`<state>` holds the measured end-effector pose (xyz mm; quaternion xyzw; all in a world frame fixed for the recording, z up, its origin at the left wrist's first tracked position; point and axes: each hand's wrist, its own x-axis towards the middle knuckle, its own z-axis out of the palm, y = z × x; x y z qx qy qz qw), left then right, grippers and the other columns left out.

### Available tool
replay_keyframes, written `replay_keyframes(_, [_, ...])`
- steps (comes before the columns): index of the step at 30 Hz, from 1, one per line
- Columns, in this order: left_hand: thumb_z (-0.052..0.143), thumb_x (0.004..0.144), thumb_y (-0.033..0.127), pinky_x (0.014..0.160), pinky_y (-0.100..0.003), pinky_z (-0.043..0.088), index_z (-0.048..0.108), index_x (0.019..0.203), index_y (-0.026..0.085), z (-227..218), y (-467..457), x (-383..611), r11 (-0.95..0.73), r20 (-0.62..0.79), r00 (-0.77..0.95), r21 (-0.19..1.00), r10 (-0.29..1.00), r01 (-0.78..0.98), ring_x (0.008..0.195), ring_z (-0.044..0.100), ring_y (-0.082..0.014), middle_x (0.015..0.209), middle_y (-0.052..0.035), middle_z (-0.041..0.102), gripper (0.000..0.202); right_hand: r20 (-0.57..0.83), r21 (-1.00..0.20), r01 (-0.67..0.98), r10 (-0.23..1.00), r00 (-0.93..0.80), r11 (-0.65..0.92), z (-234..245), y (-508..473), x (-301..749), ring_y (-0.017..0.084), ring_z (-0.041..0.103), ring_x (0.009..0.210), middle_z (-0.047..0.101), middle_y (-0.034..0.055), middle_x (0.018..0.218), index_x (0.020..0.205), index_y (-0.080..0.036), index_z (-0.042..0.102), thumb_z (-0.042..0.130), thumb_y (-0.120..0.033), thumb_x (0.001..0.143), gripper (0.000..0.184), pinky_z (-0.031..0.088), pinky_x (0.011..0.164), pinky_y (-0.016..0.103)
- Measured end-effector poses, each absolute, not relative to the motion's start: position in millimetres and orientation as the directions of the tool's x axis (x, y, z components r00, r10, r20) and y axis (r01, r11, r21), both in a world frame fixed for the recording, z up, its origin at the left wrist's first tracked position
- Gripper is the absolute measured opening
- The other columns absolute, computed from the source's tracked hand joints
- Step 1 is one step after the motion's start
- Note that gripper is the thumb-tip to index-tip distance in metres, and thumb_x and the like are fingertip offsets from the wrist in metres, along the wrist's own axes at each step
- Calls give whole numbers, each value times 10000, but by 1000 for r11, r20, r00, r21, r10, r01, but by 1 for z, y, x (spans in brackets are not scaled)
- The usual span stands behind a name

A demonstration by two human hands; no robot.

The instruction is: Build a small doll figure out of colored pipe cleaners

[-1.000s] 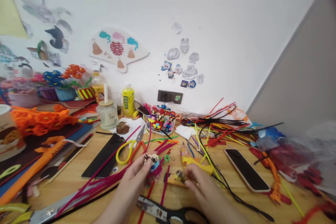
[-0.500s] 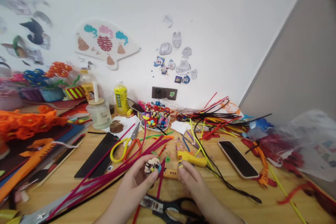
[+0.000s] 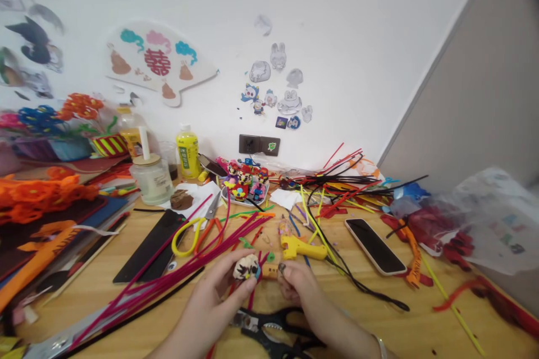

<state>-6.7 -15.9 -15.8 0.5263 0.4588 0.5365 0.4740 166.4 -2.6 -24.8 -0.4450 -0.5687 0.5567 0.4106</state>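
My left hand (image 3: 221,294) is closed around a small cream-coloured craft figure head (image 3: 246,268) with black markings and blue and yellow bits. To its right, my right hand (image 3: 301,286) is pinched shut, with a tiny dark piece at the fingertips that I cannot make out. An orange piece with dark printing (image 3: 270,271) lies on the table behind and between the hands. Black-handled scissors (image 3: 273,334) lie below the hands, partly hidden by my right wrist. Just beyond my right hand is a yellow glue gun (image 3: 305,248).
Magenta pipe cleaners (image 3: 177,275) stretch across the left, beside yellow-handled scissors (image 3: 182,240). A phone (image 3: 375,247) lies at right. Behind stand a tray of small colourful figures (image 3: 245,184), a yellow bottle (image 3: 187,151) and a glass jar (image 3: 151,182). More pipe cleaners (image 3: 341,185) pile up near the wall.
The view has shifted a little, so the table things sit further left. My right hand has turned and come slightly nearer the figure head, which has tilted in my left hand.
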Motion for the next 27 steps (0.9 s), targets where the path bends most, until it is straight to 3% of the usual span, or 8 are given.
replay_keyframes(14, [680,669,287,927,-347,455,632,975,186,-20,-17,-9,-169,168,37,985,985,29,999,616,-231,1044,-84,677,326,-48,-994,111,973,-224,-24,-21,-4,167,123,326,531,331,-49,535,571,-215,392,441,-430,749,284,247,491,249])
replay_keyframes(27, [643,707,274,901,-330,478,614,1013,190,-20,-17,-10,-224,217,66,967,974,122,1002,621,-225,1067,-89,673,318,-68,-989,144,968,-241,-34,-25,-5,165,118,319,526,347,-49,544,599,-206,442,464,-472,766,315,237,499,244])
